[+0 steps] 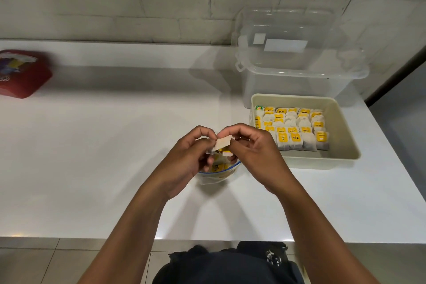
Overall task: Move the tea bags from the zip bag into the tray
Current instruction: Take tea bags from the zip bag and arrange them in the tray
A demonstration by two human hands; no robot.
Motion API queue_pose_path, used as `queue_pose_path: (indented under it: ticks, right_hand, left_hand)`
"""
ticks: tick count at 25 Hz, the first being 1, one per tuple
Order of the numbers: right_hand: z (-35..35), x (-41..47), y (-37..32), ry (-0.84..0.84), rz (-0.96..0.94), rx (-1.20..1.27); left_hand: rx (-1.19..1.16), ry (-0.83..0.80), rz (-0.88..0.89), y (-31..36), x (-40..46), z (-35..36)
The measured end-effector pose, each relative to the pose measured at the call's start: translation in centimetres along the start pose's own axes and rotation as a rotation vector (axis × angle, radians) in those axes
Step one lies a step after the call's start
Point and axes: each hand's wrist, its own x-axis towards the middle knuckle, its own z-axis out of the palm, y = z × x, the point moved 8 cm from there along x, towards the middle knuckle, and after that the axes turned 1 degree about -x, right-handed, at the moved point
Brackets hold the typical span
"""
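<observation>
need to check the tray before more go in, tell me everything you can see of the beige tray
The beige tray is a shallow rectangular bin, seemingly plastic, with rounded corners and a raised rim. It sits flat on the white table, right of both hands and just in front of a clear lidded box. Rows of overlapping yellow-tagged tea bags fill its left and middle; its right strip is bare. Nothing grips it.

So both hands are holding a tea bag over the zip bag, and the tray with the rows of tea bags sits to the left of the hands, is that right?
Not quite. The head view shows the tray to the right of the hands, not the left. The rest holds: left hand and right hand hold a tea bag over the zip bag.
</observation>
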Motion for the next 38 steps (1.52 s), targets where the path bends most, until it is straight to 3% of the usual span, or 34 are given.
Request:
queue_pose_path:
  ticks: [3, 7, 10, 14, 21, 28, 33, 38]
  right_hand:
    - [-1.4, -0.1, -0.2, 0.02, -0.008, -0.035]
    - [-3.9, 0.1, -1.3, 0.037, -0.027, -0.102]
    - [-5.4, 0.4, -2.4, 0.01, -0.03, -0.031]
    - [-8.1, 0.5, -3.2, -0.03, -0.008, 0.096]
    - [-14.7, 1.4, -2.4, 0.0, 0.021, 0.009]
    - [-20.6, 2.8, -2.8, 0.036, -0.084, -0.525]
    - [-21.6, 3.1, -3.1, -0.021, -0.123, -0.644]
    - [-22.0, 4.0, -1.4, -0.052, -0.074, -0.622]
  left_hand:
    - [0.178, -0.002, 0.043, 0.9, -0.2, 1.4]
    - [0.831, 0.181, 0.401, 4.3, -0.6, 2.8]
    - [0.832, 0.186, 0.607, 6.6, -0.6, 4.9]
    - [0.606, 0.222, 0.5, 6.5, 0.8, 5.8]
    - [0.409, 0.206, 0.353, 4.8, 4.1, 8.2]
    - [0.791, 0.215, 0.397, 4.4, 7.5, 11.1]
    - [1.013, 0.204, 0.387, 4.4, 9.2, 11.6]
    - [1.075, 0.117, 0.382, 3.9, 9.8, 11.2]
